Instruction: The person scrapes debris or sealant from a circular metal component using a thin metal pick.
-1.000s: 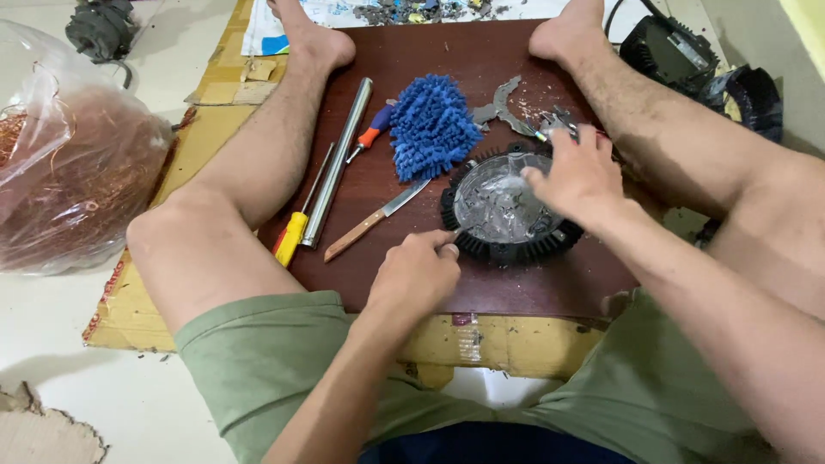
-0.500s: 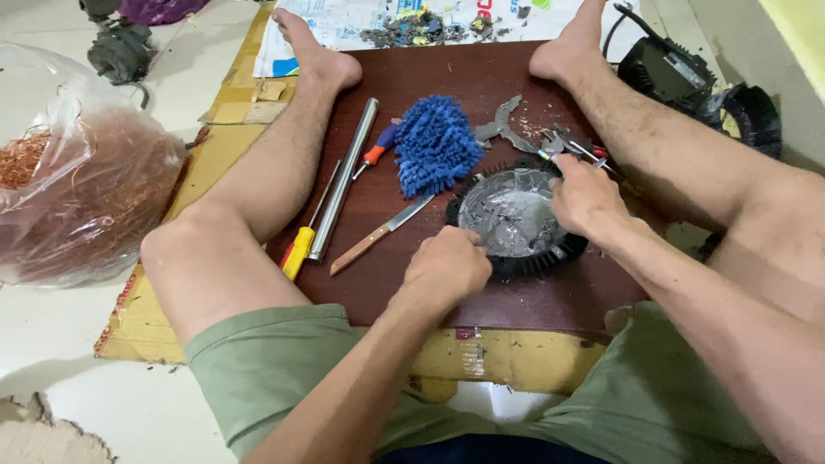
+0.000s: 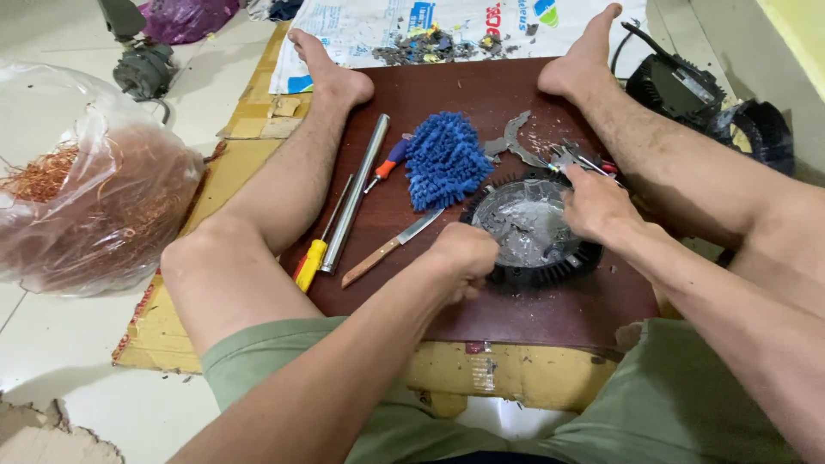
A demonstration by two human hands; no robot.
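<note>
- Round black finned part point(image 3: 534, 232) with a shiny silver middle sits on the dark red board point(image 3: 481, 86), between the person's 2 legs and close to the board's near edge.
- Left hand point(image 3: 464, 255) is closed in a fist at the part's left rim. I cannot tell what is inside the fist.
- Right hand point(image 3: 595, 206) presses on the part's right rim with its fingers curled down. It touches the rim, and the pliers point(image 3: 577, 160) lie just past its knuckles.
- Just left of the fist lies a knife point(image 3: 391, 249) with a wooden handle, its tip pointing at the part.
- A fuzzy blue duster head point(image 3: 445, 160) lies just beyond the part, near its far left rim.
- Farther left lie a long metal tube point(image 3: 355, 193), a small orange and blue screwdriver point(image 3: 387, 163) and a yellow screwdriver point(image 3: 314, 258), tight beside the left leg.
- Bare board shows in front of the part, up to the near edge, and at the far end between the feet.
- Off the board on the left, a clear bag of copper wire point(image 3: 94, 206) sits on the floor, well apart.
</note>
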